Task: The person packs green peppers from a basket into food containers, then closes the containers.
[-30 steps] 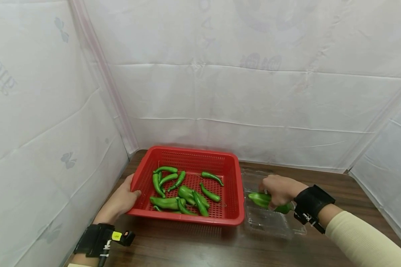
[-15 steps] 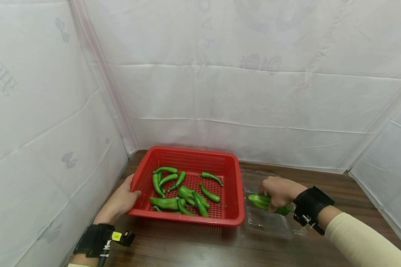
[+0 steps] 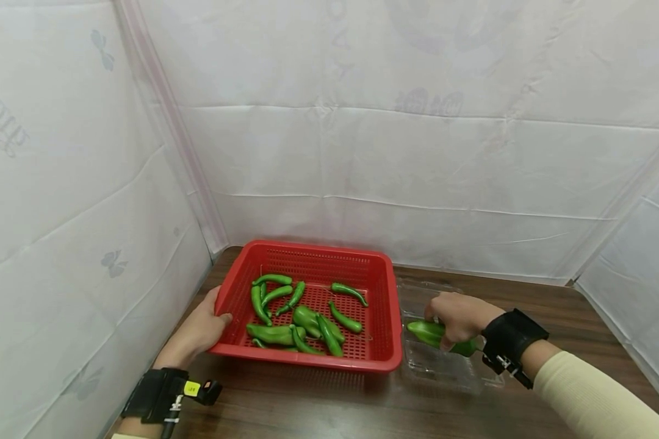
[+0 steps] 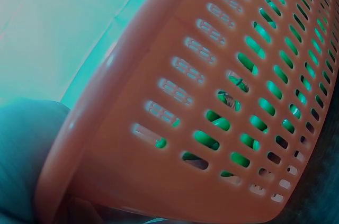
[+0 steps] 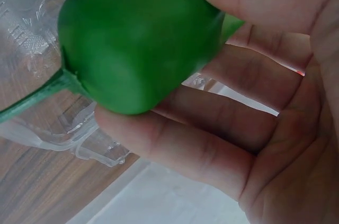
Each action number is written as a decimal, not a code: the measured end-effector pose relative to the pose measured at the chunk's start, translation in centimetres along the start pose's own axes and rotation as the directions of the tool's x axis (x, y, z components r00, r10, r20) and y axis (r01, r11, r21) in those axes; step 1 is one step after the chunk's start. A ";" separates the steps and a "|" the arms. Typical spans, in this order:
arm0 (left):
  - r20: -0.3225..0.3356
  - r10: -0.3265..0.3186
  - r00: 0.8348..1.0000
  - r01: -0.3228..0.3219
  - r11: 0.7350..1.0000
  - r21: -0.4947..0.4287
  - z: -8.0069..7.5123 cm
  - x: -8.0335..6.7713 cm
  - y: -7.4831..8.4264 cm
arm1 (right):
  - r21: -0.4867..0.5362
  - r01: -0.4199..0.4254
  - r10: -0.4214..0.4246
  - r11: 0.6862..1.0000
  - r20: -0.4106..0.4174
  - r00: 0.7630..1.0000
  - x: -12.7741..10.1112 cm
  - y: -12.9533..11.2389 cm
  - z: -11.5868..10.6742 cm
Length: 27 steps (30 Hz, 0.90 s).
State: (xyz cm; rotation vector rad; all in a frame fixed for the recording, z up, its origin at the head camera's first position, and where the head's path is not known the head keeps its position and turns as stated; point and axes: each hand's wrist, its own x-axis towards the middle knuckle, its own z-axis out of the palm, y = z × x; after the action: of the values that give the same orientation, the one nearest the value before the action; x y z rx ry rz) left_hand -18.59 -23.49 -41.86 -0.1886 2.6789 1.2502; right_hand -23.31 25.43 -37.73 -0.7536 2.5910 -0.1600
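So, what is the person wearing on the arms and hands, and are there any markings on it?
Both hands are bare. The left hand has a black wrist strap carrying a small black device with a yellow label. The right hand has a similar black wrist strap with a small white part at its edge, and behind it a cream long sleeve.

A makeshift recording booth rather than a kitchen or shop: white sheeting [image 3: 417,152] printed with faint logos hangs on three sides of a dark wooden table [image 3: 318,408]. On the table sit only a red plastic basket [image 3: 387,317] of green peppers [image 3: 277,333] and a clear plastic tray [image 3: 445,369]. Black camera straps [image 3: 513,338] wrap both of the person's wrists.
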 end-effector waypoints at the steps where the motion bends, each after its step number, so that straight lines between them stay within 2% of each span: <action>1: 0.000 -0.001 1.000 0.001 1.000 0.000 0.0 0.0 0.0 | 0.002 -0.005 0.005 1.000 0.002 1.000 0.0 0.0 0.1; 27: 0.004 0.002 1.000 -0.002 1.000 -0.012 0.1 0.1 -0.2 | -0.021 0.033 -0.033 0.999 -0.012 0.999 0.2 0.0 0.6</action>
State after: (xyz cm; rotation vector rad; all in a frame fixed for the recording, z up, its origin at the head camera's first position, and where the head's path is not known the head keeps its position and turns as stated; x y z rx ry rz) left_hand -18.65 -23.54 -42.05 -0.1851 2.6687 1.2665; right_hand -23.20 25.39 -38.31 -0.8060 2.5963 -0.1482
